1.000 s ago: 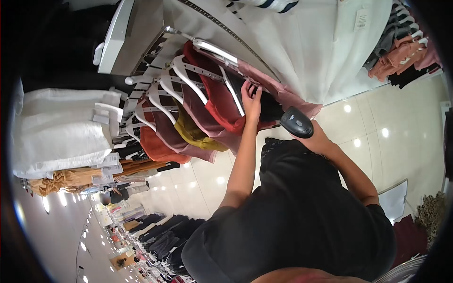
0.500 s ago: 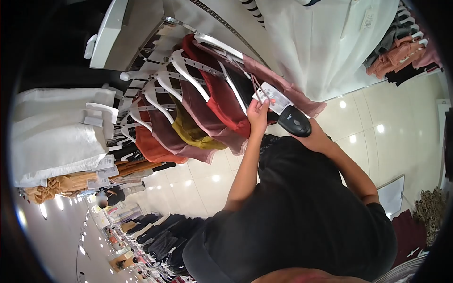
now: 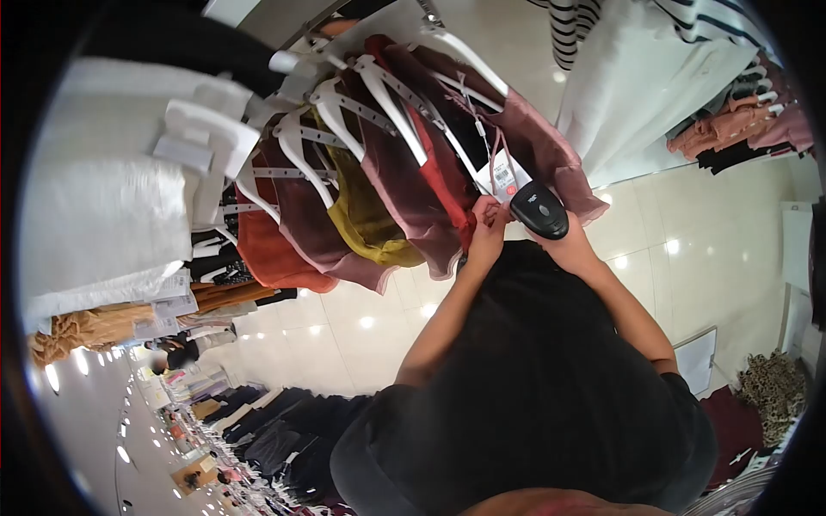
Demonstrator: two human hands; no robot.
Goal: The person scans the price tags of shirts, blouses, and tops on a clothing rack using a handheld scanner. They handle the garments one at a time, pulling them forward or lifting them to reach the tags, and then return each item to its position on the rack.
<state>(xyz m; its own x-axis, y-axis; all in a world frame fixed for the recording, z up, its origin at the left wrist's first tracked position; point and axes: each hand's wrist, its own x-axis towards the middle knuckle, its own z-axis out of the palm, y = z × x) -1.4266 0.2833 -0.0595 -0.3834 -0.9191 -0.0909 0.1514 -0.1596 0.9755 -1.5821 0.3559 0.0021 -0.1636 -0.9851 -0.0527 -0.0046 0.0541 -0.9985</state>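
Observation:
My right hand (image 3: 568,249) is wrapped round a black handheld barcode scanner (image 3: 540,211), whose head covers the lower right part of a white price tag (image 3: 501,174). At the tag's lower edge my left hand (image 3: 488,225) is closed, pinching it between the fingertips. A barcode and a red mark show on the tag. Pink cords run from it up toward a dusty-pink sheer top (image 3: 538,129) on a white hanger (image 3: 469,56). Just left of my left hand hangs a red garment (image 3: 440,185).
Mauve, olive (image 3: 366,228) and orange-red (image 3: 268,254) garments hang on the same rack. White garments (image 3: 107,181) hang at the left, and a long white garment (image 3: 624,86) at the upper right. Dark clothes (image 3: 297,430) fill a display behind, lower left. A person (image 3: 176,354) stands far off.
The view has shifted, with the rack's clothes now closer. My right hand has brought the scanner nearer my left hand, and my left fingers now sit at the tag's lower edge.

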